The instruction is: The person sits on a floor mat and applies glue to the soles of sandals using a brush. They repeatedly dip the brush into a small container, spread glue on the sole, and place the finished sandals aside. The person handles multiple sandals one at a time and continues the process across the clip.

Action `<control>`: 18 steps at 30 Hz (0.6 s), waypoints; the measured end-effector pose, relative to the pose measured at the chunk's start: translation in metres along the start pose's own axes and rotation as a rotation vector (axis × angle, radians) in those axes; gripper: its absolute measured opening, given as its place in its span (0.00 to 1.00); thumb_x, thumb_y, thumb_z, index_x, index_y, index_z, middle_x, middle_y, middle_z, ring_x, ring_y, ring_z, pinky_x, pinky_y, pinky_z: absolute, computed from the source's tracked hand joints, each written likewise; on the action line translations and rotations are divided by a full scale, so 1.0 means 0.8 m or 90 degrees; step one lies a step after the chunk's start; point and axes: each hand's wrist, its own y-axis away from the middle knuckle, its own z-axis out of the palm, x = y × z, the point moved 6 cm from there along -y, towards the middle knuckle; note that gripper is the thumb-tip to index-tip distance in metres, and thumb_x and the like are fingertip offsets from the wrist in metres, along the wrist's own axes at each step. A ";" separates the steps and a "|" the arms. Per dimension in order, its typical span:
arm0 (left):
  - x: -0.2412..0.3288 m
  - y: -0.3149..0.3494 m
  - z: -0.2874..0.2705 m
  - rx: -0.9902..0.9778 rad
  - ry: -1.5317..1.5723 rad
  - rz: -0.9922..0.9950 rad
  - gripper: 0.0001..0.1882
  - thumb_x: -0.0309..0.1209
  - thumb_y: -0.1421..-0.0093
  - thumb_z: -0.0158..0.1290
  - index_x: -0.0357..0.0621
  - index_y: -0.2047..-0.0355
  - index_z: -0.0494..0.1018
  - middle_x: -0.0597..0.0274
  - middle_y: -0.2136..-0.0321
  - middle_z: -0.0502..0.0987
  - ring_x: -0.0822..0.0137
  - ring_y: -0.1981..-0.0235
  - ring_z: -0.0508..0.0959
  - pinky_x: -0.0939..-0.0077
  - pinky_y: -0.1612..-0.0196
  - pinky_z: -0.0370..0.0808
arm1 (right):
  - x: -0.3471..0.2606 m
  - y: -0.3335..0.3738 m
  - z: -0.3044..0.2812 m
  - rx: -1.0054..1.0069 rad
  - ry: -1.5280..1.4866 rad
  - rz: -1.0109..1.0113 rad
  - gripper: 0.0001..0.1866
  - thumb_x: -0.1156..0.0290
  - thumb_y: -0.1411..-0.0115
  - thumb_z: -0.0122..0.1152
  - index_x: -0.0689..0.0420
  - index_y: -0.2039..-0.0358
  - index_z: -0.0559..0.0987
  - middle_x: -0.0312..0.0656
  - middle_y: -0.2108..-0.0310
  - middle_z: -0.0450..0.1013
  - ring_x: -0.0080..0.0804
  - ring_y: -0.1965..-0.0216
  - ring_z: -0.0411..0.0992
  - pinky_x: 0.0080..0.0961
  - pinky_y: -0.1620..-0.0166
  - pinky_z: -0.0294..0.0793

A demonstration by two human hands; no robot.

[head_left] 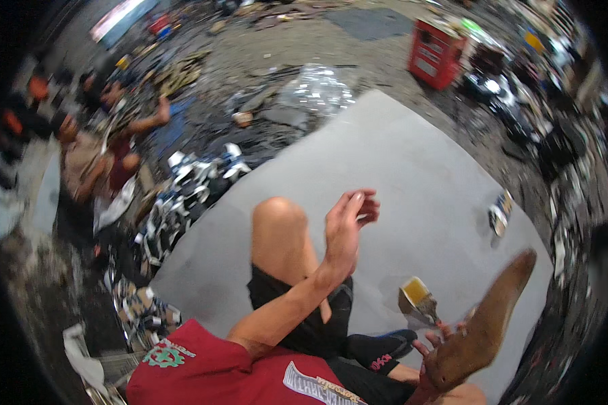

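Observation:
My left hand is raised beside my bent knee, above the grey sheet. Its fingers are loosely curled and a little apart, with nothing visible in them. Low on the right, my right hand grips a brown, foot-shaped shoe last, tilted with its narrow end up and to the right. The last hides much of that palm. Just beyond those fingertips is a small thing with an amber-yellow, pale-rimmed face and a darker lower part; whether it is a glue pot or a brush is unclear.
A small patterned piece lies near the sheet's right edge. Many white and dark shoe pieces are heaped along its left side. Another person sits at the far left. A red box stands beyond, with scraps and dark bags around.

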 end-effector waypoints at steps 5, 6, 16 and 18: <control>0.179 0.091 -0.209 0.255 -0.242 0.439 0.11 0.33 0.24 0.48 0.37 0.55 0.76 0.60 0.65 0.79 0.69 0.62 0.78 0.70 0.52 0.77 | 0.037 0.013 0.132 -0.312 -0.235 0.146 0.50 0.38 0.35 0.54 0.47 0.20 0.49 0.54 0.41 0.71 0.48 0.57 0.76 0.53 0.60 0.81; 0.192 0.082 -0.240 0.308 -0.292 0.414 0.09 0.31 0.25 0.49 0.38 0.57 0.75 0.60 0.65 0.79 0.70 0.63 0.77 0.70 0.53 0.76 | 0.044 0.017 0.133 -0.254 -0.184 0.157 0.50 0.41 0.36 0.56 0.47 0.20 0.48 0.54 0.41 0.71 0.47 0.57 0.75 0.52 0.59 0.81; 0.110 -0.175 -0.534 0.534 -0.945 0.245 0.35 0.45 0.47 0.71 0.31 0.49 0.71 0.39 0.55 0.82 0.44 0.51 0.81 0.53 0.48 0.77 | 0.104 0.040 0.108 -0.106 0.153 0.295 0.42 0.55 0.47 0.66 0.65 0.35 0.68 0.49 0.52 0.74 0.41 0.55 0.77 0.43 0.54 0.83; 0.080 -0.236 -0.500 0.409 -0.908 0.077 0.39 0.43 0.47 0.70 0.28 0.45 0.67 0.33 0.51 0.81 0.39 0.44 0.78 0.50 0.42 0.76 | 0.091 0.052 0.115 -0.116 0.149 0.285 0.41 0.57 0.48 0.70 0.65 0.36 0.69 0.47 0.55 0.77 0.40 0.56 0.78 0.40 0.51 0.82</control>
